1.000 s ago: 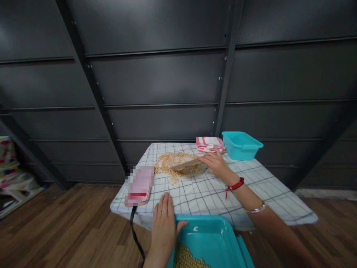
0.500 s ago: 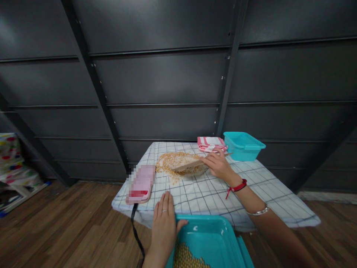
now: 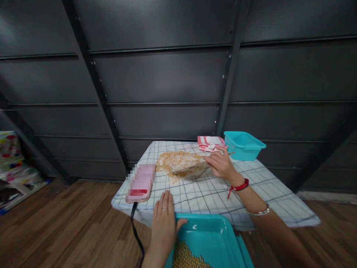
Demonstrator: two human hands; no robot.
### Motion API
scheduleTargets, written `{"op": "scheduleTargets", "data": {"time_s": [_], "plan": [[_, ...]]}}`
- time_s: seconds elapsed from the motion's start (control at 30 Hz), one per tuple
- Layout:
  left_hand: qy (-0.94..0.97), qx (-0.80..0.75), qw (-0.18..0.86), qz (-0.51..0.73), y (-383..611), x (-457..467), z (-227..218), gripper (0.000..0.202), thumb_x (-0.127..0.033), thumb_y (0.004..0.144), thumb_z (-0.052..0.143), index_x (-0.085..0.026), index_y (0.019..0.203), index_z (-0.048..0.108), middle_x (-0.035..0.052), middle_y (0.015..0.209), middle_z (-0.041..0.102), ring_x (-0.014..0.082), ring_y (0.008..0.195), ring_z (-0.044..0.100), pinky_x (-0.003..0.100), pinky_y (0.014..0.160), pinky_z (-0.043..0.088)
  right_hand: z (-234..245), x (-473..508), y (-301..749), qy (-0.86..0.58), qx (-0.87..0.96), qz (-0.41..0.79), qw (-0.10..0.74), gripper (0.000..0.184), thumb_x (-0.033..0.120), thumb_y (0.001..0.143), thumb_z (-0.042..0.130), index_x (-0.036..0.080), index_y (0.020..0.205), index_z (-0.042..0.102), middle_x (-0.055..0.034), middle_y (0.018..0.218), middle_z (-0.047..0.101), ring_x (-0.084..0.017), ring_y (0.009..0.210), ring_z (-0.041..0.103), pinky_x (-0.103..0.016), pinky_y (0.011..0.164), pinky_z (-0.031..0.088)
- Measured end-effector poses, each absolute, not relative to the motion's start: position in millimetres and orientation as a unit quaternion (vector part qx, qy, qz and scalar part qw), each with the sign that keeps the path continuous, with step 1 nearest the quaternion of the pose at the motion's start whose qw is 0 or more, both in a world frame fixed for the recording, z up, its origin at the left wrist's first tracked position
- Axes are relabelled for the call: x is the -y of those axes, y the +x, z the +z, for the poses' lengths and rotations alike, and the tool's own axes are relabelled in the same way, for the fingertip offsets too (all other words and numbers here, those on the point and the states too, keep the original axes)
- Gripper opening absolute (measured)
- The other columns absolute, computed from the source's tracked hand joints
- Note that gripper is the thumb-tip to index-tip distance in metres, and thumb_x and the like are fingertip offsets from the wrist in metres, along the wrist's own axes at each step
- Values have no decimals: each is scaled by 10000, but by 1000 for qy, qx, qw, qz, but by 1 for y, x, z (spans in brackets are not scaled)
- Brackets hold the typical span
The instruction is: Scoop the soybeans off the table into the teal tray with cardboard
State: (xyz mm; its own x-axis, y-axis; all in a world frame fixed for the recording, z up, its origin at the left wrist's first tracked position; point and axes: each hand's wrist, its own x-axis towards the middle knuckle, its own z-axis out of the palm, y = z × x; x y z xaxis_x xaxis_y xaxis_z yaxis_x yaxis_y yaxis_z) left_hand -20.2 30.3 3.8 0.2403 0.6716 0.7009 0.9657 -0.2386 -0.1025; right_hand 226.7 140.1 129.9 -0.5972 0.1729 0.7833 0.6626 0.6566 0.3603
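Observation:
In the head view, my right hand (image 3: 223,163) is closed round the handle of a wooden brush (image 3: 189,167). The brush's pale bristles lie among scattered yellow beans (image 3: 164,165) on the checked tablecloth (image 3: 195,193). At the near edge of the table, my left hand (image 3: 164,219) lies flat, its fingers straight and its thumb over the rim of a turquoise tray (image 3: 206,232). Greenish-yellow beans (image 3: 186,257) are heaped in the tray's near left part, which the bottom of the picture cuts off.
A pink phone-like device (image 3: 142,180), partly pixelated, lies at the table's left with a black strap (image 3: 135,227) hanging down. Toward the back right stand a folded pink-and-white cloth (image 3: 210,143) and a turquoise basin (image 3: 244,147). A dark panelled wall (image 3: 161,82) rises behind.
The brush has turned in my right hand and shows more of its pale bristles. My right hand has shifted slightly to the right; my left hand stays in place.

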Motion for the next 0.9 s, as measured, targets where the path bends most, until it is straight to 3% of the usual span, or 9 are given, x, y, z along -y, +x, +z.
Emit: {"op": "scheduleTargets", "data": {"time_s": [0.9], "plan": [[-744, 542, 300, -248, -19, -29, 11, 794, -641, 733, 391, -18, 1225, 411, 203, 1212, 539, 290, 1113, 489, 406, 864, 427, 136, -138, 234, -258, 809, -356, 390, 231, 128, 785, 436, 185, 932, 605, -21, 665, 605, -178, 709, 501, -407, 827, 341]]}}
